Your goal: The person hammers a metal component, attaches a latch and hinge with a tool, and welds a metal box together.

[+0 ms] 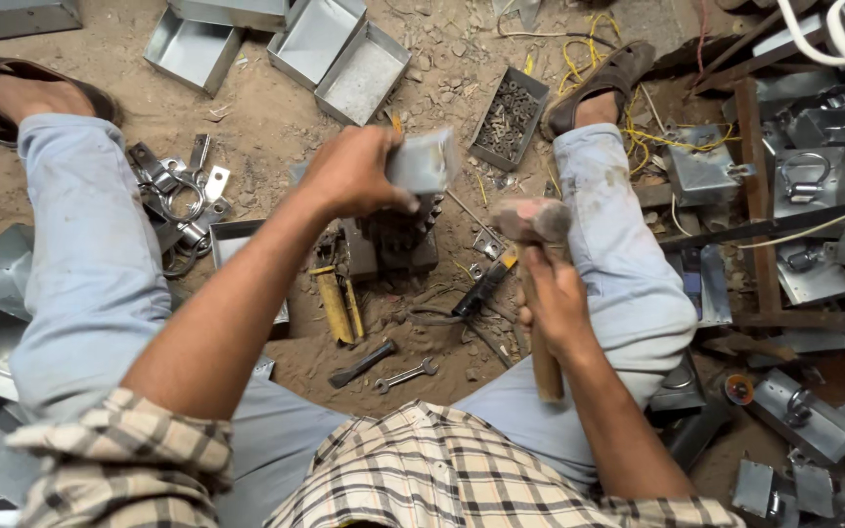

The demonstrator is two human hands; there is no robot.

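The left hand (pixel 352 174) grips a small grey metal box (pixel 424 160), fingers curled over its near side and thumb along the bottom edge, holding it tilted over a dark block (pixel 393 244) that stands on the dirt floor (pixel 286 127) between the person's spread legs. The box blurs a little, and whether it touches the block cannot be told. The right hand (pixel 552 303) is wrapped tight round the wooden handle of a hammer (pixel 536 284); the handle runs up out of the fist and the worn head sits just right of the box, level with its lower edge and apart from it. On the ground near the block lie two yellow-handled tools (pixel 336 303), a dark spanner (pixel 364 363) and a bright spanner (pixel 406 374), the two spanners close together. Farther off, open metal boxes (pixel 339 49) lie in a group, and beside them a tray (pixel 509 117) holds small nuts. To the left is a heap of clamps (pixel 176 200); to the right, more boxes fitted with rings (pixel 806 176) are stacked among yellow wire (pixel 657 137).
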